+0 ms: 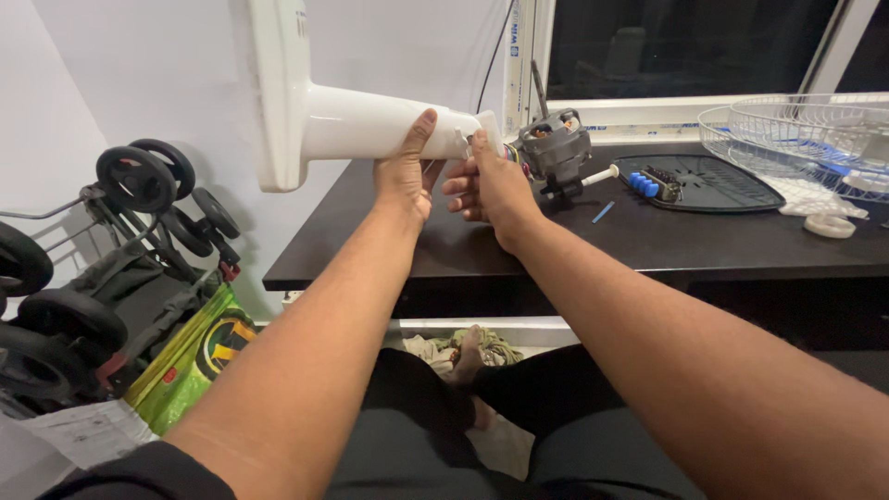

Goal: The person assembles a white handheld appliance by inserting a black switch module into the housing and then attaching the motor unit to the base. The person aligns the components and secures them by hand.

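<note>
Lap: at 6 o'clock we see dark trousers and a bare foot resting on crumpled cloth.
Bag: at 8 o'clock, a glossy green-and-yellow bag (190, 356) with a dark emblem leans beside a folded stroller (102, 268) with black rubber wheels.
Left hand (405, 173): fingers closed around the smooth white plastic fan stand (356, 120), thumb up over the tube.
Right hand (489, 185): fingers curled on the narrow end of the stand's neck, where it joins the motor.
Fan stand: held in the air at 12 o'clock, lying sideways over the edge of the desk, its flat round base to the left.
Motor (554, 143): bare grey metal, with coloured wires, just right of the right hand.
Desk (648, 243): dark matt top.
Screwdriver (630, 178): white shaft, blue ribbed grip, at 1 o'clock.
Rear cover (713, 185): black slotted disc, just beyond the screwdriver.
Grille (806, 134): white wire, domed, at 2 o'clock.
</note>
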